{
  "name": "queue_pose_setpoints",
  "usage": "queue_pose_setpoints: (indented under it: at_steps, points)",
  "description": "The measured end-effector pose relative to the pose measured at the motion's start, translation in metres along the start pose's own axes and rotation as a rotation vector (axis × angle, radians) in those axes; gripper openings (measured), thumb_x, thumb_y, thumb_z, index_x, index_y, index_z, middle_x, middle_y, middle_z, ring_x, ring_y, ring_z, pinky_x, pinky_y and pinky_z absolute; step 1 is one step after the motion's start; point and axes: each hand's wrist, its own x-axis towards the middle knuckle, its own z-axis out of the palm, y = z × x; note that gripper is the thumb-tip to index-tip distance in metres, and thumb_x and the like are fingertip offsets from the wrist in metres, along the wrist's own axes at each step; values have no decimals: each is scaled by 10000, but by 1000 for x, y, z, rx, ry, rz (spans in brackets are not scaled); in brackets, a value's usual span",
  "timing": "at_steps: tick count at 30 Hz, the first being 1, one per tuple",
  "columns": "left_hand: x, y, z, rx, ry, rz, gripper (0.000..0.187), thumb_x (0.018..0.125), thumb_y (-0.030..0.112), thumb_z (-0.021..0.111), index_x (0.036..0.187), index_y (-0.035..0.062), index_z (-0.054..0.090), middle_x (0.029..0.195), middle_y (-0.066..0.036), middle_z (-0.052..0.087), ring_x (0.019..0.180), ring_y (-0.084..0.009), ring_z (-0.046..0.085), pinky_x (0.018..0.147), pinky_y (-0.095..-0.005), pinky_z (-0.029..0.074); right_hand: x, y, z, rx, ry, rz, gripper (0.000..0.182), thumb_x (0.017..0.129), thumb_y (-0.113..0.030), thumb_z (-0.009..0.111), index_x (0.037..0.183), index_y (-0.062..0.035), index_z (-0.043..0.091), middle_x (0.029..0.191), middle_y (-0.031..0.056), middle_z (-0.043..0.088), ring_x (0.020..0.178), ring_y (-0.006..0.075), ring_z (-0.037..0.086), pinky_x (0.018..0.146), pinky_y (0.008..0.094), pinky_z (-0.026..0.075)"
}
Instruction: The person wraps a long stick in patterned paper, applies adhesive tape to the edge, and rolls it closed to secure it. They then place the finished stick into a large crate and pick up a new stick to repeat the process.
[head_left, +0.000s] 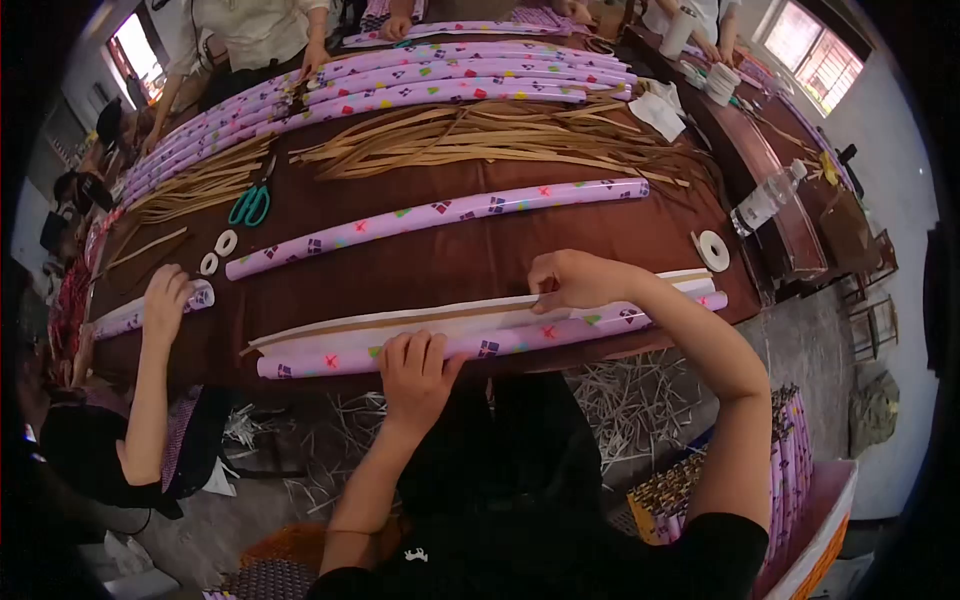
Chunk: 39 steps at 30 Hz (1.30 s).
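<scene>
A partly unrolled roll of purple patterned wrapping paper (460, 352) lies along the table's near edge, its white underside facing up behind the roll. A thin brown strip (400, 322) runs lengthwise along that white part. My left hand (415, 370) is closed over the roll left of its middle, with fingers curled on top. Farther right, my right hand (580, 280) is closed with bent fingers, its fingertips at the strip and the sheet's far edge. What those fingertips pinch, if anything, is hidden. Behind lies another rolled purple paper (430, 222).
Teal-handled scissors (250, 203), tape rolls (712, 250) and a pile of brown strips (480, 140) lie on the table. A water bottle (768, 200) stands at right. Many purple rolls (450, 75) lie at the back. A co-worker's hand (168, 295) touches a roll at left.
</scene>
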Motion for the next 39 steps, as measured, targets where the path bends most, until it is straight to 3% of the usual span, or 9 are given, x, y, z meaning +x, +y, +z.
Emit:
queue_pose_setpoints:
  at_steps: [7, 12, 16, 18, 21, 24, 27, 36, 39]
  points:
    - [-12, 1, 7, -38, 79, -34, 316, 832, 305, 753, 1012, 65, 657, 1056, -73, 585, 1002, -290, 530, 871, -422, 427, -18, -17, 0, 199, -77, 229, 208, 820, -176, 737, 937, -25, 655, 779, 131, 652, 683, 257, 620, 690, 359, 479]
    - [-17, -3, 12, 71, 100, 41, 366, 824, 371, 758, 1032, 84, 666, 1092, -73, 571, 1017, -271, 522, 881, -423, 417, -36, -18, 13, -91, 109, -67, 293, 800, -156, 717, 1084, -107, 663, 811, 161, 687, 720, 341, 674, 664, 445, 518]
    - [-8, -1, 0, 157, 339, 105, 485, 809, 462, 760, 1137, 129, 631, 1193, -93, 512, 1136, -295, 484, 998, -456, 376, -51, -33, 30, -344, 176, 86, 460, 769, -111, 664, 1225, -176, 654, 870, 154, 710, 790, 340, 682, 697, 438, 533]
    - [14, 4, -23, 261, 242, 163, 489, 837, 432, 734, 1213, 145, 612, 1252, -101, 515, 1226, -331, 454, 1073, -485, 339, -57, -24, 50, -403, 214, 21, 493, 744, -128, 671, 1232, -191, 653, 913, 128, 716, 829, 308, 691, 704, 434, 536]
    - [46, 10, -49, 221, -268, 251, 577, 802, 212, 705, 1353, 132, 551, 1457, -137, 454, 1379, -318, 386, 1140, -528, 285, -65, -41, 72, -550, 367, -60, 383, 791, -136, 611, 1171, -92, 630, 1026, 91, 665, 899, 269, 671, 701, 385, 547]
    - [54, 8, -47, 40, -427, 299, 554, 784, 77, 629, 1326, 3, 540, 1435, -184, 471, 1383, -318, 395, 1161, -524, 270, -68, -40, 98, -725, 590, -128, 384, 814, -165, 581, 1174, -30, 588, 1113, 146, 623, 991, 309, 638, 818, 396, 552]
    - [37, 2, -28, 17, -424, 390, 488, 810, -13, 546, 1296, -62, 530, 1342, -222, 538, 1318, -341, 470, 1138, -494, 330, -76, -40, 123, -770, 675, -50, 498, 831, -155, 559, 1317, -48, 549, 1284, 185, 583, 1159, 348, 590, 1021, 450, 461]
    - [28, 11, -24, 76, -447, 350, 470, 851, -47, 489, 1317, -106, 483, 1341, -267, 523, 1272, -376, 511, 1097, -461, 405, -76, -35, 145, -737, 870, -20, 504, 817, -107, 560, 1319, -63, 564, 1342, 164, 552, 1263, 323, 520, 1086, 447, 402]
    - [26, 8, -21, 86, -451, 348, 475, 862, -46, 490, 1333, -105, 466, 1373, -271, 494, 1281, -375, 504, 1095, -460, 411, -94, -40, 133, -557, 933, -2, 483, 780, -86, 663, 1257, -59, 591, 1345, 148, 548, 1274, 340, 499, 1074, 461, 389]
